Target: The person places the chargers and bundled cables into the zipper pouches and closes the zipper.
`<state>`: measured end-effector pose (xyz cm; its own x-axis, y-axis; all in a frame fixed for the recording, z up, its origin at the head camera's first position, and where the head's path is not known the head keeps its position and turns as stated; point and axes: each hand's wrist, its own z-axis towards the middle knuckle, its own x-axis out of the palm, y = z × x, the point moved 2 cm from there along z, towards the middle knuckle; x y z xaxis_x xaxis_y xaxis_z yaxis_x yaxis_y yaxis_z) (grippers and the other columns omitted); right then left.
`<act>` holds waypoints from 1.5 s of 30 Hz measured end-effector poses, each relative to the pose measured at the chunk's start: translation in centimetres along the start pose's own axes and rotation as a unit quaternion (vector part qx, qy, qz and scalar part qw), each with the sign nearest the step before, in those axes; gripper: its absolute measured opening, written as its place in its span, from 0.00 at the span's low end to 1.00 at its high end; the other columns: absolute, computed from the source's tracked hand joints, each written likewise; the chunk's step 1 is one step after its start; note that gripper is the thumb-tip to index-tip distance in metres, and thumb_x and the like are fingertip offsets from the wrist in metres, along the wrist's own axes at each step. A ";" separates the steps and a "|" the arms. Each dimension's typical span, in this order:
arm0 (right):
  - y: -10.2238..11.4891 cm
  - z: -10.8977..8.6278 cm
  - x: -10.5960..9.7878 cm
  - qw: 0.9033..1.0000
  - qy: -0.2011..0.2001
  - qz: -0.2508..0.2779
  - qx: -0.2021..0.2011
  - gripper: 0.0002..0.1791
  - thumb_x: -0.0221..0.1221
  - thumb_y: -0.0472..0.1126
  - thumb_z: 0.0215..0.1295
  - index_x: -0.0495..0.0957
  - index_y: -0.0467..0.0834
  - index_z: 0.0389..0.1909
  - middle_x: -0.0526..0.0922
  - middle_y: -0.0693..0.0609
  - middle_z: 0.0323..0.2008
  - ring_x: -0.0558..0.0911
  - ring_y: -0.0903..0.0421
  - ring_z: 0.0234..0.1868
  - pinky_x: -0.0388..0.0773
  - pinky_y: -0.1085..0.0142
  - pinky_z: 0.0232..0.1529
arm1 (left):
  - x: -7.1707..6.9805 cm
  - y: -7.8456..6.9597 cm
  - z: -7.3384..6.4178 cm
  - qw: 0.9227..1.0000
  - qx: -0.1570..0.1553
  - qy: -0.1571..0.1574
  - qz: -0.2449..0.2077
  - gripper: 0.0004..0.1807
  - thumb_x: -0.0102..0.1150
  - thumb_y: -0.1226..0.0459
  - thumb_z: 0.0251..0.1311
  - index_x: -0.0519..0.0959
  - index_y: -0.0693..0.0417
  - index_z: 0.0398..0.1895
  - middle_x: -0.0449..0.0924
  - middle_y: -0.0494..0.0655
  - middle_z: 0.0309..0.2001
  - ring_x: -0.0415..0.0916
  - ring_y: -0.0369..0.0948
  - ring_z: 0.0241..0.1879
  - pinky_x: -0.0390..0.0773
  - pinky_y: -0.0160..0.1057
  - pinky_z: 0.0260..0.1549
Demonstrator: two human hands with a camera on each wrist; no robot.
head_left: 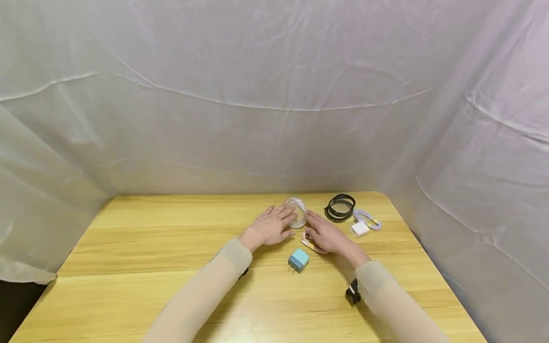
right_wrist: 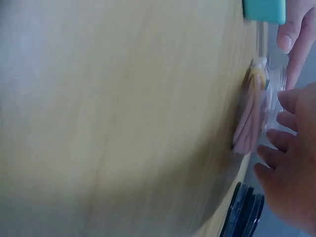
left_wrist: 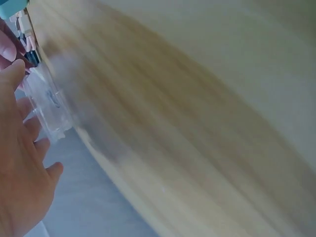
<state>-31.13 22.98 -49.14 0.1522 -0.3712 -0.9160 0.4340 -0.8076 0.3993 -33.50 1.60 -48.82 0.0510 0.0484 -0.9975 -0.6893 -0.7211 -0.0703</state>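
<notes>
Near the back of the table lies a clear, round, ring-like thing [head_left: 298, 225] of see-through material; its exact kind is hard to tell. My left hand [head_left: 270, 227] is at its left side with fingers spread and fairly straight, fingertips over its edge. From the right, my right hand [head_left: 329, 236] brings its fingertips to the other edge. Below the right palm, partly hidden, is a bundled pink cable [right_wrist: 249, 118] with a yellow tie. A teal plug charger [head_left: 299, 259] with metal prongs lies nearer to me, between the forearms.
Right of my right hand lie a coiled black cable [head_left: 340, 209], a bundled lavender cable [head_left: 370, 220] with a yellow tie, and a white charger [head_left: 359, 229]. The wooden table [head_left: 141, 247] ends at a pale hanging curtain [head_left: 240, 143] behind and on both sides.
</notes>
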 end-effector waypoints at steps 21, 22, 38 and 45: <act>7.4 0.1 0.9 0.987 0.096 -0.093 -0.089 0.33 0.54 0.51 0.80 0.64 0.41 0.78 0.62 0.39 0.78 0.58 0.37 0.79 0.54 0.41 0.79 | -0.8 2.6 -9.9 0.999 0.029 -0.016 -0.003 0.37 0.51 0.44 0.77 0.62 0.51 0.81 0.52 0.50 0.83 0.48 0.54 0.81 0.56 0.64 0.76; 7.8 0.0 1.1 0.986 0.097 -0.100 -0.093 0.33 0.54 0.52 0.79 0.64 0.41 0.78 0.62 0.40 0.78 0.58 0.37 0.79 0.54 0.42 0.79 | -0.8 2.6 -10.5 1.000 0.028 -0.015 0.000 0.37 0.50 0.44 0.77 0.62 0.51 0.81 0.52 0.50 0.83 0.48 0.54 0.81 0.56 0.64 0.76; 14.0 -3.7 4.8 0.969 0.103 -0.145 -0.170 0.35 0.53 0.55 0.79 0.60 0.47 0.81 0.58 0.45 0.81 0.58 0.44 0.80 0.57 0.48 0.79 | -0.5 1.4 -20.7 0.998 0.023 -0.046 -0.034 0.37 0.57 0.46 0.73 0.67 0.55 0.77 0.56 0.54 0.81 0.53 0.57 0.79 0.59 0.70 0.71; 15.1 -4.5 5.4 0.968 0.097 -0.139 -0.184 0.36 0.52 0.58 0.79 0.60 0.47 0.81 0.57 0.46 0.81 0.58 0.45 0.80 0.57 0.49 0.79 | -0.5 0.8 -22.5 0.998 0.001 -0.047 -0.043 0.37 0.56 0.43 0.73 0.68 0.53 0.77 0.55 0.52 0.81 0.51 0.55 0.80 0.56 0.67 0.74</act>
<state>-19.74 10.85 -48.28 0.1320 -0.0409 -0.9904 0.7640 -0.6324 0.1280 -17.84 -14.56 -48.26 0.0419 0.1751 -0.9837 -0.6862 -0.7105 -0.1557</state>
